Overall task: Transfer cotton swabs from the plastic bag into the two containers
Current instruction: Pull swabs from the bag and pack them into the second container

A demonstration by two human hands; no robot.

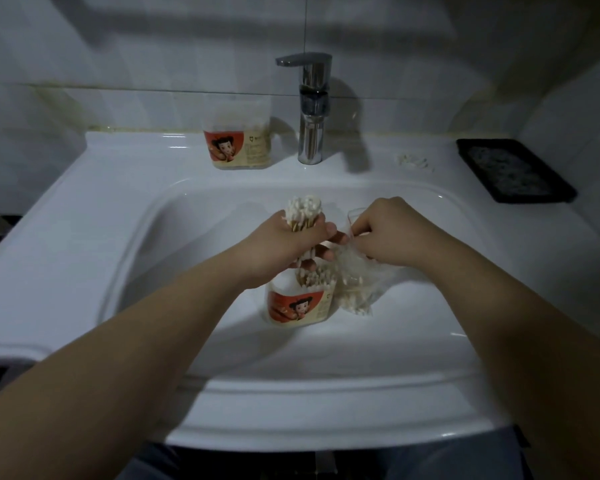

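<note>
My left hand (284, 244) grips a bundle of cotton swabs (303, 211), white tips pointing up, over an open clear container (300, 303) with a red cartoon label that stands in the sink basin and holds several swabs. My right hand (392, 233) pinches the top of a clear plastic bag (355, 284), which hangs beside the container with swabs at its bottom. A second container (238, 143) with the same label stands on the ledge left of the tap.
The white sink (125, 188) fills the view, with a chrome tap (312, 109) at the back. A few loose swabs (413, 162) lie on the ledge right of the tap. A black tray (513, 169) sits at the far right. Tiled wall behind.
</note>
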